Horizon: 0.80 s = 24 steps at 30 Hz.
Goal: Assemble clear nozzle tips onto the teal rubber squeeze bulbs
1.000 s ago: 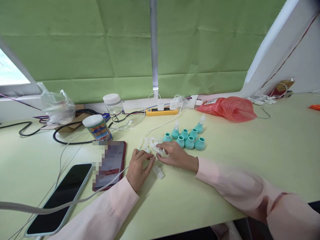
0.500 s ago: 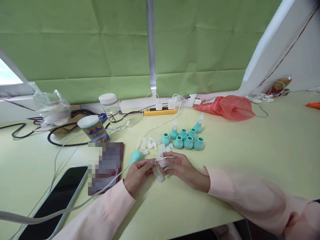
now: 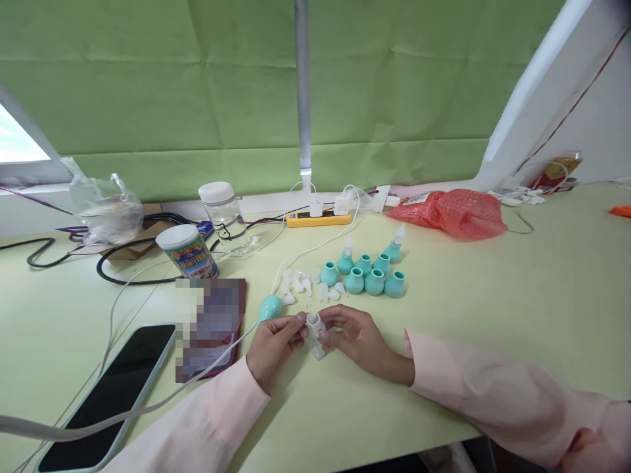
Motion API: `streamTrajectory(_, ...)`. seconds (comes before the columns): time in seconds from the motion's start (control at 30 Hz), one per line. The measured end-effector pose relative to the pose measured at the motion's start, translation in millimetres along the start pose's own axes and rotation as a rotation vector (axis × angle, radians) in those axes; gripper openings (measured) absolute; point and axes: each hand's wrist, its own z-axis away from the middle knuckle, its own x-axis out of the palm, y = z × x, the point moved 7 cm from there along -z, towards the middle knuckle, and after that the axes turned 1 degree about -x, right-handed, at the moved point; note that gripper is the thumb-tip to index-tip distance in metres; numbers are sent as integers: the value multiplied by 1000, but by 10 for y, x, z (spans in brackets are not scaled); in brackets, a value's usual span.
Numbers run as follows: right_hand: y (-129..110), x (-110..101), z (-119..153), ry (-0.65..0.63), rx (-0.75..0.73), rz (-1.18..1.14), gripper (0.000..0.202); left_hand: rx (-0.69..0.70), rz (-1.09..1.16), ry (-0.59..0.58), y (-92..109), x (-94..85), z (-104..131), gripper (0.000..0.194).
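Observation:
A small translucent tube-shaped plastic piece [image 3: 314, 322] with a round opening on top is gripped between the thumb and fingers of my right hand [image 3: 355, 338]. My left hand [image 3: 277, 341] is closed in a pinch right at the rim of that piece; whatever its fingertips hold is too small to make out. Below the tube, a clear plastic part [image 3: 318, 351] shows, partly covered. Just beyond my left hand lies a teal bulb [image 3: 270, 307] with a white cable. Loose translucent bits [image 3: 298, 286] are scattered behind my hands, next to several teal open-necked bulbs [image 3: 374, 282].
A phone [image 3: 118, 387] and a dark red packet [image 3: 224, 322] lie on the left. Behind them stand a printed tub [image 3: 190, 253] and a clear jar [image 3: 227, 220]. A yellow power strip [image 3: 296, 220] and a red bubble-wrap bag [image 3: 456, 213] lie along the back.
The translucent piece in my right hand has been lowered and turned, so its round opening now faces up. My left hand stays pinched beside it. The camera view has shifted slightly.

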Motion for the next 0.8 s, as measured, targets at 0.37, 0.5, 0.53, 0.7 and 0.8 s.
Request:
streamTrajectory(0.37, -83, -26, 27, -6, -57, 175, 24, 695, -773, 33, 424, 172, 266, 16)
streamTrajectory(0.5, -78, 4, 36, -38, -31, 176, 23, 970, -933, 43, 473, 247, 380, 21)
streamTrajectory(0.53, -79, 10, 38, -44, -26, 178, 23, 1020, -964, 44, 481, 264, 406, 22)
streamTrajectory(0.7, -93, 40, 38, -77, -24, 175, 21, 1155, -1108, 32, 496, 349, 502, 29)
streamTrajectory(0.8, -115, 39, 37, -76, -58, 194, 20, 1117, -1128, 9, 491, 375, 511, 31)
